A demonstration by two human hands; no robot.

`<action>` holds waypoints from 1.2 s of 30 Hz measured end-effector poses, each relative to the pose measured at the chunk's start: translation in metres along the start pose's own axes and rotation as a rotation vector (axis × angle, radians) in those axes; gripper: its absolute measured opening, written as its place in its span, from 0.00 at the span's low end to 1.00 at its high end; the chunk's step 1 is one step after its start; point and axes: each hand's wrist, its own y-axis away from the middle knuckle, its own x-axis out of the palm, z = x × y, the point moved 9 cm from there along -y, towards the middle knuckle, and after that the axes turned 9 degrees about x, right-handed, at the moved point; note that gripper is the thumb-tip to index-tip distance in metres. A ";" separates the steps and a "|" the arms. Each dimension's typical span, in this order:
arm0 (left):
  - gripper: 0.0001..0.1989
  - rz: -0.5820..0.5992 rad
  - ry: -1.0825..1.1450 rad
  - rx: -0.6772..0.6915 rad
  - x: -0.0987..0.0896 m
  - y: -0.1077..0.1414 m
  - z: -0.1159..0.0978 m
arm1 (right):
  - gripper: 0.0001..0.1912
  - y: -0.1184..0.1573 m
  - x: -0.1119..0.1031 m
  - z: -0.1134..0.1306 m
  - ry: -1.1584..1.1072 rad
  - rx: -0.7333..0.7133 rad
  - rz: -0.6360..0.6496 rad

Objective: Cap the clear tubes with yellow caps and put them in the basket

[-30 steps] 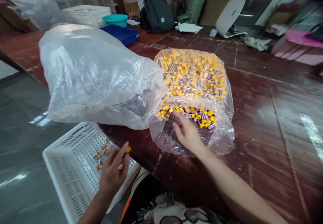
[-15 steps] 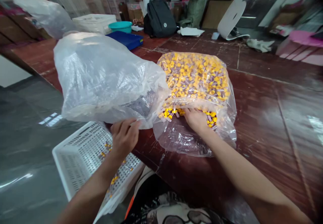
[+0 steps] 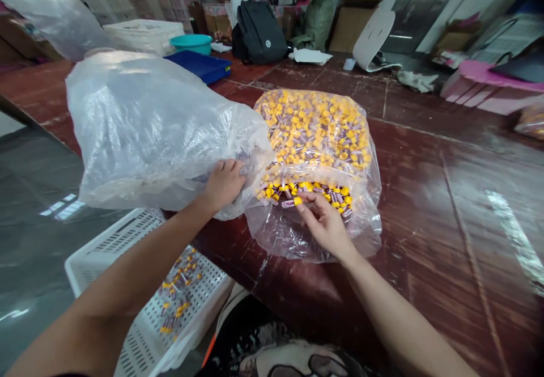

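Observation:
A clear plastic bag full of small purple-labelled tubes with yellow caps lies on the dark red table, its mouth facing me. At that mouth my right hand pinches one yellow-capped tube between thumb and fingers. To the left lies a large cloudy plastic bag. My left hand is at this bag's opening, fingers bent against or into the plastic; the fingertips are partly hidden. Below the table edge, under my left forearm, a white perforated basket holds several loose yellow-capped tubes.
Farther back on the table are a blue tray, a teal basin, a white crate, a dark backpack and a white glove. A person sits behind the backpack. A pink box stands at the right.
My left hand has moved up and right, from the cloudy bag's lower edge to its opening. My right hand has drawn back from the tubes with one tube pinched. The view has shifted slightly right.

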 end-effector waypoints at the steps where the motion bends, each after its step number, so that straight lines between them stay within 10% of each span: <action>1: 0.09 -0.028 0.005 -0.025 -0.006 0.004 -0.003 | 0.18 -0.001 0.005 0.000 -0.062 0.019 0.008; 10: 0.13 -0.287 0.422 -0.143 -0.046 0.053 -0.085 | 0.16 -0.007 0.043 0.027 -0.035 -0.070 0.084; 18: 0.15 -0.430 0.674 -0.336 -0.035 0.076 -0.090 | 0.29 0.030 0.081 0.037 0.252 -0.227 0.180; 22: 0.18 -0.444 0.686 -0.358 -0.011 0.131 -0.101 | 0.29 0.034 0.096 0.031 0.375 -0.282 0.342; 25: 0.22 -0.513 0.502 -0.592 0.028 0.218 -0.093 | 0.21 0.001 0.060 0.017 0.498 -0.212 0.124; 28: 0.21 -0.171 0.470 -1.017 0.111 0.307 -0.085 | 0.21 -0.038 0.009 -0.013 0.846 0.004 -0.166; 31: 0.19 0.196 0.548 -1.196 0.173 0.358 -0.093 | 0.20 -0.066 -0.003 -0.037 1.153 0.105 -0.137; 34: 0.20 0.170 0.476 -1.258 0.173 0.365 -0.076 | 0.19 -0.073 0.002 -0.044 1.294 0.093 -0.059; 36: 0.23 -0.041 0.350 -1.201 0.138 0.341 -0.051 | 0.18 -0.067 0.003 -0.036 1.298 0.041 -0.074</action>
